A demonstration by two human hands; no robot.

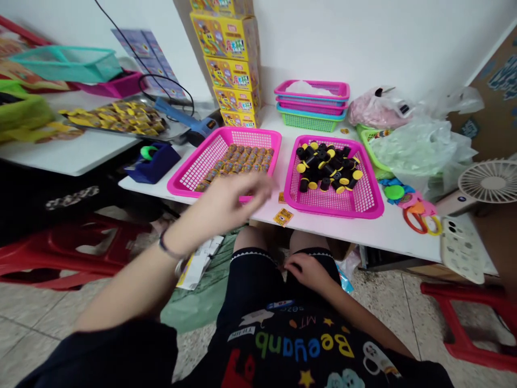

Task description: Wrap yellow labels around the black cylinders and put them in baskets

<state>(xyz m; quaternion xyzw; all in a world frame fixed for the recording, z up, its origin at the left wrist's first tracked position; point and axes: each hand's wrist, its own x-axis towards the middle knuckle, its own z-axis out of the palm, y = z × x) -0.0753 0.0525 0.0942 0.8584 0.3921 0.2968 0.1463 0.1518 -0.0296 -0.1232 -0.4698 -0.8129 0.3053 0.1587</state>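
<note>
My left hand (238, 200), somewhat blurred, hovers at the front rim of a pink basket (174, 186). Its fingers point right with the thumb held apart, and I see nothing in them. Inside that basket lie rows of small wrapped cylinders (242, 160). My right hand (309, 269) rests on my lap, fingers loosely stretched, holding nothing I can see. To the right stands a second pink basket (375, 203), with a heap of black cylinders with yellow caps (325, 164). A small orange printed packet (283, 217) lies at the table's front edge.
Yellow printed boxes (232, 81) are stacked at the back, beside nested baskets (313, 108). Further left are a blue tape dispenser (153, 164), a blue heat gun (189, 124) and a tray of yellow pieces (121, 117). Plastic bags (424, 143), scissors (420, 220), a fan (488, 180) and a phone (462, 248) lie right.
</note>
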